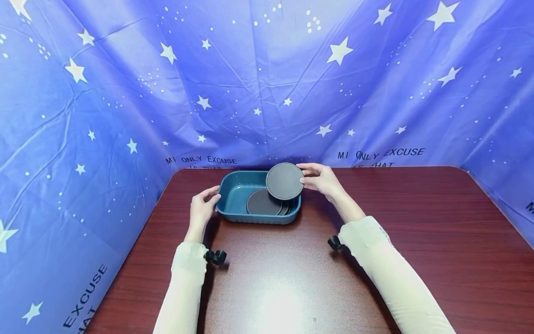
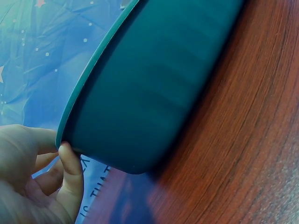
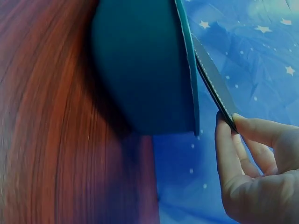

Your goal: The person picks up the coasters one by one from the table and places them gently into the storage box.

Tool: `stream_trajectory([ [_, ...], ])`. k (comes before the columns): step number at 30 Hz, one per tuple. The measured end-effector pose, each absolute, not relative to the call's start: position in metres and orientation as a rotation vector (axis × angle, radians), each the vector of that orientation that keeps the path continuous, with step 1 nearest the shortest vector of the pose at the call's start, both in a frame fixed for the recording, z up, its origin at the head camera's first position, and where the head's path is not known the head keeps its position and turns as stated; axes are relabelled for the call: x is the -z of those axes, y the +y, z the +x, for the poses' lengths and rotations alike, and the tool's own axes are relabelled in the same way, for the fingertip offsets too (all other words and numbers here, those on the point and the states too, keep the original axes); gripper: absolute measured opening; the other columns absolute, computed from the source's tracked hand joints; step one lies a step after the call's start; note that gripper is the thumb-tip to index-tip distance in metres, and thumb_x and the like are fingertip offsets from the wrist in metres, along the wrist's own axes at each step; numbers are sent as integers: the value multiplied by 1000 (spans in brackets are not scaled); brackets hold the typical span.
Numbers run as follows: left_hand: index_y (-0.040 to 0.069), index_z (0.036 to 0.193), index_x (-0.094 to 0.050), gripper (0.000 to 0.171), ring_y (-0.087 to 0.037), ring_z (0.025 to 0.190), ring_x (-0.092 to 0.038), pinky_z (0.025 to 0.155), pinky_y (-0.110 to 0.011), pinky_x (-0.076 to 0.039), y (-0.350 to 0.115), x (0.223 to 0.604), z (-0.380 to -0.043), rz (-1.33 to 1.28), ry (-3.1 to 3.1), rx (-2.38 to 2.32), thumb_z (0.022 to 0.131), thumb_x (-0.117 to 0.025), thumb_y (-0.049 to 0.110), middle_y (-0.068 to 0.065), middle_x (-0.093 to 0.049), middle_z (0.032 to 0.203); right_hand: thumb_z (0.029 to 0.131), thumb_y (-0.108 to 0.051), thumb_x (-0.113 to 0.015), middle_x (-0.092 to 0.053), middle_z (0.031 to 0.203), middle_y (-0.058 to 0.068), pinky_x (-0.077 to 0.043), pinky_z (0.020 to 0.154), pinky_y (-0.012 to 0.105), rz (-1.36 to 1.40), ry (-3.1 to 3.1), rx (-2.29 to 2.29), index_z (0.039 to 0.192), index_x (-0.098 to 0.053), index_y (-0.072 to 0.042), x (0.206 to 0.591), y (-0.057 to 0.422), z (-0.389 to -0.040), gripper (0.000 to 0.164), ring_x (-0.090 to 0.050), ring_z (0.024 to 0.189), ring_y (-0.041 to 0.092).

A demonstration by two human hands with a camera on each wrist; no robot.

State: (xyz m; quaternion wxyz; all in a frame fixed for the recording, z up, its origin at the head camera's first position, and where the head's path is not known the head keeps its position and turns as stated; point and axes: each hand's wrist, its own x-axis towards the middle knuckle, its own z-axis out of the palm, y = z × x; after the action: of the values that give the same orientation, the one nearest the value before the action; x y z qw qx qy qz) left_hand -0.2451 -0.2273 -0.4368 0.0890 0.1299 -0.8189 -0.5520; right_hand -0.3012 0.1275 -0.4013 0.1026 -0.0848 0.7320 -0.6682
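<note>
A blue-green plastic basin (image 1: 233, 216) with rounded corners stands near the table's far edge. At its left end, my left hand (image 1: 201, 211) pinches the rim between thumb and fingers, as the left wrist view shows of the hand (image 2: 44, 172) too. Several dark round coasters (image 1: 263, 202) lie overlapping inside, toward the right. Above the basin's right side, my right hand (image 1: 321, 180) holds one stitched-edge round coaster (image 1: 285, 181) by its right edge. In the right wrist view this coaster (image 3: 216, 84) is seen nearly edge-on, tilted, between thumb and fingers.
The brown wood-grain table (image 1: 417, 222) stretches to both sides and in front of the basin. Behind it hangs a blue curtain (image 1: 258, 83) with white stars. A black wrist mount (image 1: 215, 257) sits on the left sleeve, another mount (image 1: 335, 243) on the right.
</note>
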Motion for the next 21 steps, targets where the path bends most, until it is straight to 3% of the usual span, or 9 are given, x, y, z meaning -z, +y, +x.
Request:
stream_trajectory([
  [11,11,128,-68,33,-3,56,-55,54,-21,-53,-227,436,-245,378,-2424,1666,95,-66,13,-18,-68,118,91,4,-65,-68,118,22,-61,80,28,-351,2280,1725,128,-62,4,400,91,-297,37,-66,87,8],
  [17,10,129,-68,34,-5,52,-52,53,-20,-51,-228,436,-245,377,-2413,1675,95,-66,12,-18,-67,119,91,2,-66,-70,116,25,-61,85,37,-402,2347,1597,119,-67,5,397,79,-298,27,-70,95,17],
  [21,10,129,-67,34,-4,54,-53,54,-21,-51,-228,437,-245,374,-2415,1676,95,-66,11,-19,-67,118,93,-1,-66,-71,116,23,-60,88,36,-411,2348,1575,119,-69,5,400,76,-301,27,-70,96,16],
])
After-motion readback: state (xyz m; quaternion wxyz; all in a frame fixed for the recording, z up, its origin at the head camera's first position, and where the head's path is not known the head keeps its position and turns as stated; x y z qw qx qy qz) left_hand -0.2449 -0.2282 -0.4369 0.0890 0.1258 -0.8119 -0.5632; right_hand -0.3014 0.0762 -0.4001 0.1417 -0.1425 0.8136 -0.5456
